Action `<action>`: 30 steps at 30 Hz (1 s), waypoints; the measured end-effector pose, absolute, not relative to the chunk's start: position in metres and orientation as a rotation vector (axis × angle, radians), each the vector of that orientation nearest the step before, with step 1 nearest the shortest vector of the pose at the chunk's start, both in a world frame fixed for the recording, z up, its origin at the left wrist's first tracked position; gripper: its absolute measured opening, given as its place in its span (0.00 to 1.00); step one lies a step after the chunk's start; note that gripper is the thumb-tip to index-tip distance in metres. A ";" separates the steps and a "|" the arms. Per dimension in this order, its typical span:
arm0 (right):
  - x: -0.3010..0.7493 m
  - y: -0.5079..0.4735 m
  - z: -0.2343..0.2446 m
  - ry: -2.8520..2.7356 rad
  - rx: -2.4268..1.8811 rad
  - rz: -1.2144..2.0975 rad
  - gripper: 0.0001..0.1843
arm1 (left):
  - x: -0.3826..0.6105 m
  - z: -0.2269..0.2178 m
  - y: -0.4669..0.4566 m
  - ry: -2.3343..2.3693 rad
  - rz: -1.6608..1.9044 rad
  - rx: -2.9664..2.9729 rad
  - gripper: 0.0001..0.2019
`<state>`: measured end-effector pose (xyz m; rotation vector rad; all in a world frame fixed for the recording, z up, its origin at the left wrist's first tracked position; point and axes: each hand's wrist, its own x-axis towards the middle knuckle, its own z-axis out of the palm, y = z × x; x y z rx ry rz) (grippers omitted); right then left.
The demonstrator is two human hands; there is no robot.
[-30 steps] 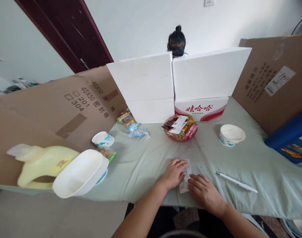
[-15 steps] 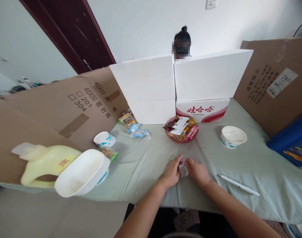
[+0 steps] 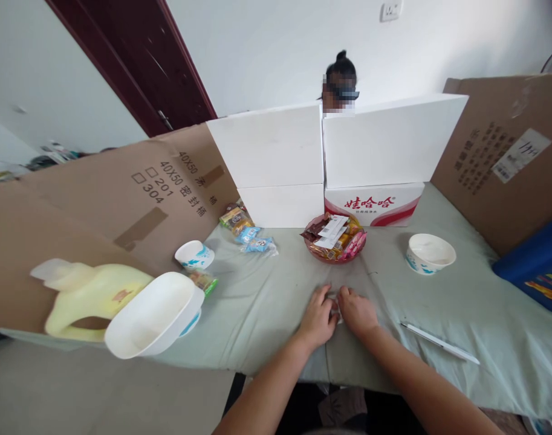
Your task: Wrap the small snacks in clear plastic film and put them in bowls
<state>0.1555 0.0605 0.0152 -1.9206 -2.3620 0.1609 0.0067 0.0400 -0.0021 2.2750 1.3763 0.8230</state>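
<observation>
My left hand (image 3: 317,319) and my right hand (image 3: 357,311) meet on the pale green cloth (image 3: 266,296), fingers curled together round a small clear wrapper (image 3: 334,313) that is almost hidden between them. Just beyond my hands sits a pink bowl (image 3: 334,240) heaped with wrapped snacks. A white pen (image 3: 439,343) lies to the right of my right hand.
A white paper bowl (image 3: 430,253) stands at the right, a small cup (image 3: 194,255) and a large white bowl (image 3: 155,314) at the left beside a yellow jug (image 3: 89,296). Loose snack packets (image 3: 248,232) lie near stacked white boxes (image 3: 330,157). Cardboard walls surround; a person sits behind the boxes.
The flat wrapper under my hands has been gathered up small between my fingers. Both hands have closed in together and moved slightly forward.
</observation>
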 end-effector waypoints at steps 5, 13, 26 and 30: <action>0.195 0.075 0.025 -2.220 -2.009 0.038 0.13 | 0.010 -0.008 0.041 1.390 0.880 2.319 0.10; 0.186 0.051 0.032 -2.537 -1.302 0.156 0.11 | 0.008 -0.008 0.043 1.353 0.894 2.311 0.23; 0.201 0.050 0.017 -2.602 -1.094 0.138 0.11 | -0.004 -0.028 0.050 1.370 1.170 2.153 0.17; 0.259 0.084 0.053 -2.426 -1.409 0.007 0.17 | -0.005 -0.026 0.051 1.362 1.163 2.164 0.11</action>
